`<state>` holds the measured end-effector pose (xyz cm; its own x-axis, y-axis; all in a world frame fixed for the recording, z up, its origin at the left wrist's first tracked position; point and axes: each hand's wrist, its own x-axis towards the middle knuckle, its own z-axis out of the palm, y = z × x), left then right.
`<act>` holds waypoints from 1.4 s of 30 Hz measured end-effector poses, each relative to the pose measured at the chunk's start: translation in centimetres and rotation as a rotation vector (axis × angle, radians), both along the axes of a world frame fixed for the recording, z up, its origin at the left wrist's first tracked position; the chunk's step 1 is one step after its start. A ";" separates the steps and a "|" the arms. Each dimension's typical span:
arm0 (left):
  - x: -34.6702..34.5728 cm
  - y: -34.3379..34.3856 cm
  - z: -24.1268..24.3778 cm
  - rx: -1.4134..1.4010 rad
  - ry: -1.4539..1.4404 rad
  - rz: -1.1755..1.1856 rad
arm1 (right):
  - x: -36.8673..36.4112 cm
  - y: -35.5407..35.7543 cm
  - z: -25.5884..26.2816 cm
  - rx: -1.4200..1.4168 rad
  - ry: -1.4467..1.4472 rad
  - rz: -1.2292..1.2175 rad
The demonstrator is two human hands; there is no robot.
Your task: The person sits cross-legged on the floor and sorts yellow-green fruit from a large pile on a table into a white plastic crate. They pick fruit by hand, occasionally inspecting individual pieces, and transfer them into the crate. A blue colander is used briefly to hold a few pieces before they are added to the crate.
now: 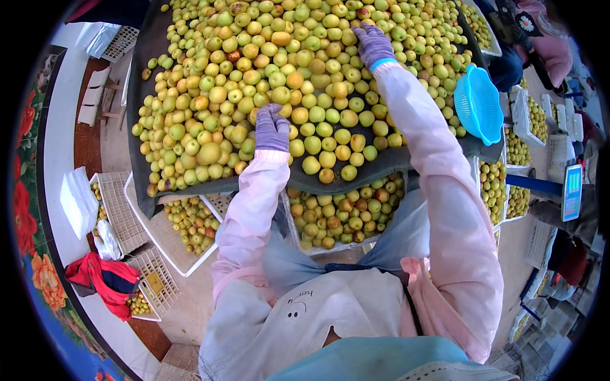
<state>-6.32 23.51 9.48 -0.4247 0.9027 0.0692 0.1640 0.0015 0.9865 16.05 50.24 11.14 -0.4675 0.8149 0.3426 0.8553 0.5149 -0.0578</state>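
Observation:
A broad heap of yellow-green jujube-like fruits (209, 95) lies on a dark cloth (376, 169) in front of me. My left hand (272, 127), in a purple knitted glove, rests at the near middle of the heap with its fingers curled down among fruits; whether it grips one is hidden. Farther off, my right hand (374, 44), gloved alike, reaches over the upper right of the heap, its fingertips on the fruits. Below the cloth's edge, between my knees, stands a white crate of the same fruits (345, 214). Some fruits show brown or reddish patches.
A blue plastic basket (479, 105) sits on the heap's right edge. A white tray (178, 252) with fruits stands at lower left, near plastic crates (121, 209) and a red garment (107, 285). At right are filled crates (529, 116), a digital scale (572, 190) and another person (543, 43).

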 end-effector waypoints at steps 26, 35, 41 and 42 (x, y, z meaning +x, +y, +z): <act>-0.5 0.5 0.1 -0.046 -0.014 -0.002 | -1.2 6.4 2.6 -0.382 -0.209 -0.418; -0.3 0.9 -1.0 -0.007 -0.044 -0.028 | -4.5 6.9 2.5 -0.505 -0.061 -0.551; 0.4 0.9 0.1 -0.088 -0.078 -0.089 | -4.5 8.1 1.1 -0.577 0.048 -0.533; 0.3 0.9 0.5 -0.131 -0.133 -0.105 | -4.4 8.0 0.9 -0.525 0.093 -0.521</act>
